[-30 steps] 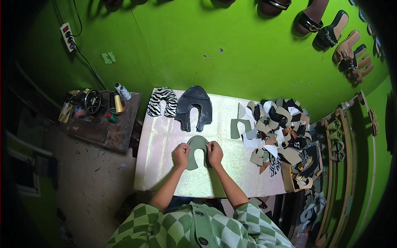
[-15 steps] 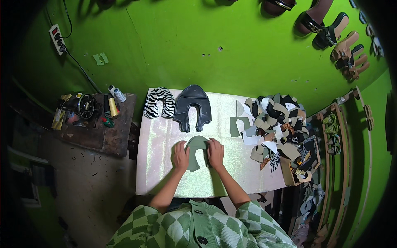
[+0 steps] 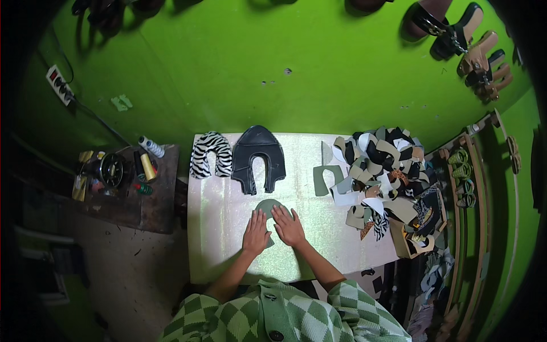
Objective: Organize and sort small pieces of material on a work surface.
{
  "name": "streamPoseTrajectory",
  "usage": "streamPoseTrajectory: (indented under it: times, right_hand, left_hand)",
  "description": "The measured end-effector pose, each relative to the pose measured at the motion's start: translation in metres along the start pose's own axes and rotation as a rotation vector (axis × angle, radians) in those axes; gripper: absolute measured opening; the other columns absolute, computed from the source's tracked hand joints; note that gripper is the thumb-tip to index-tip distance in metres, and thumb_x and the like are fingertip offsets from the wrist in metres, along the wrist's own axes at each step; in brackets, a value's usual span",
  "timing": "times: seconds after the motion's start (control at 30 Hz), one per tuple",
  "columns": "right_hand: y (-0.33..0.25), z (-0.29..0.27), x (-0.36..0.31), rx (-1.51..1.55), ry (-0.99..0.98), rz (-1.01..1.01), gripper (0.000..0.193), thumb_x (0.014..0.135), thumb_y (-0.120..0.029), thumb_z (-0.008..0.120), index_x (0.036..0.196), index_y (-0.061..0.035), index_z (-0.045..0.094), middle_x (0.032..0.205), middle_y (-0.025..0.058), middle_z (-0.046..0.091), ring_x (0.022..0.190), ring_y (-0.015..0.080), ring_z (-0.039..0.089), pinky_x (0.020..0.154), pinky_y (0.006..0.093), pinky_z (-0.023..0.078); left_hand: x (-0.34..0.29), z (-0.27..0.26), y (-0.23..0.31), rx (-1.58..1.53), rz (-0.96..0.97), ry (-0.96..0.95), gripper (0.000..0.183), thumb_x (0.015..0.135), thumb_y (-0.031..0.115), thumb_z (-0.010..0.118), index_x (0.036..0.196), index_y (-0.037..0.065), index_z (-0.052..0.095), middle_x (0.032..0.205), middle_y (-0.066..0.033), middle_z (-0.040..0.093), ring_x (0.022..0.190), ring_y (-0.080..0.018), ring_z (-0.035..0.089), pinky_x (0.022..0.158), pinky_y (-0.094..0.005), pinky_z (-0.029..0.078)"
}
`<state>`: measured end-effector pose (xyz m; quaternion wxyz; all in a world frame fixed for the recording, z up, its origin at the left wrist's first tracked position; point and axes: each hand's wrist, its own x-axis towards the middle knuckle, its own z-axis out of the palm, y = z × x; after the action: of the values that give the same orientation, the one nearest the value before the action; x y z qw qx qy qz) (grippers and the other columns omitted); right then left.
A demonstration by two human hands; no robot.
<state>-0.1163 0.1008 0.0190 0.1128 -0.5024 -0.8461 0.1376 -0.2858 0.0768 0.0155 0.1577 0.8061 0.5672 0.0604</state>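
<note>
A grey-green U-shaped piece of sheet material lies on the pale table in front of me, its curved end pointing away. My left hand rests flat over its left arm, fingers stretched out. Across its right arm lies my right hand, also flat with the fingers spread. Between them they hide much of the piece; its curved top and a lower left tip show. Beyond my hands are a black U-shaped padded piece with a pointed top and a zebra-striped U-shaped piece, side by side.
A heap of cut scraps covers the table's right side, with a similar grey-green U piece at its edge. A carton stands at the right corner. Left is a dark sewing table with thread spools. Sandals hang on the green wall.
Both hands have moved from gripping the piece's outer sides to lying flat on top of it, fingers extended. The whole view has shifted slightly.
</note>
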Motion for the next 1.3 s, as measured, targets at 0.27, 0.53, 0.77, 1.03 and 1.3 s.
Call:
streamPoseTrajectory:
  times: [0.27,0.53,0.77,1.03,1.3]
  right_hand:
    - [0.009,-0.001,-0.001,0.017,0.013,-0.025,0.052,0.092,-0.027,0.04,0.139,-0.0107,0.029,0.146,0.0068,0.027,0.135,0.0235,0.024,0.106,0.0479,0.019]
    - [0.112,-0.063,-0.003,0.198,0.516,0.307,0.039,0.07,0.003,0.051,0.108,-0.0067,0.053,0.113,0.0134,0.051,0.107,0.0296,0.047,0.091,0.0424,0.031]
    - [0.223,-0.08,0.016,0.079,0.465,0.439,0.044,0.073,-0.008,0.062,0.114,-0.0074,0.049,0.11,0.0129,0.051,0.104,0.0303,0.049,0.086,0.0425,0.038]
    - [0.253,-0.066,0.026,0.141,0.408,0.603,0.02,0.076,-0.017,0.062,0.095,-0.0115,0.059,0.087,0.0037,0.058,0.09,0.0239,0.053,0.079,0.0386,0.034]
    - [0.221,-0.141,0.004,0.528,0.711,0.186,0.007,0.081,-0.007,0.056,0.088,-0.0055,0.057,0.088,0.007,0.059,0.086,0.0255,0.055,0.08,0.0357,0.036]
  left_hand:
    - [0.007,-0.004,0.005,-0.076,0.022,0.097,0.064,0.085,0.025,0.052,0.137,-0.002,0.027,0.144,-0.0202,0.023,0.135,-0.0348,0.019,0.109,-0.0439,0.019]
    - [0.096,-0.016,0.082,-0.361,-0.148,0.477,0.032,0.082,0.009,0.052,0.113,0.002,0.049,0.112,-0.0142,0.054,0.108,-0.0317,0.048,0.095,-0.0439,0.034]
    - [0.214,0.03,0.14,-0.292,-0.513,0.414,0.051,0.072,0.02,0.072,0.114,0.004,0.049,0.105,-0.0107,0.057,0.099,-0.0279,0.052,0.084,-0.0408,0.039]
    - [0.252,0.049,0.163,-0.352,-0.706,0.457,0.039,0.066,0.011,0.074,0.1,0.003,0.057,0.08,-0.0125,0.064,0.081,-0.0309,0.06,0.073,-0.0391,0.046]
    - [0.211,-0.003,0.182,-0.646,-0.457,0.72,0.015,0.075,0.005,0.066,0.086,-0.002,0.059,0.077,-0.0133,0.058,0.066,-0.0241,0.057,0.062,-0.0323,0.045]
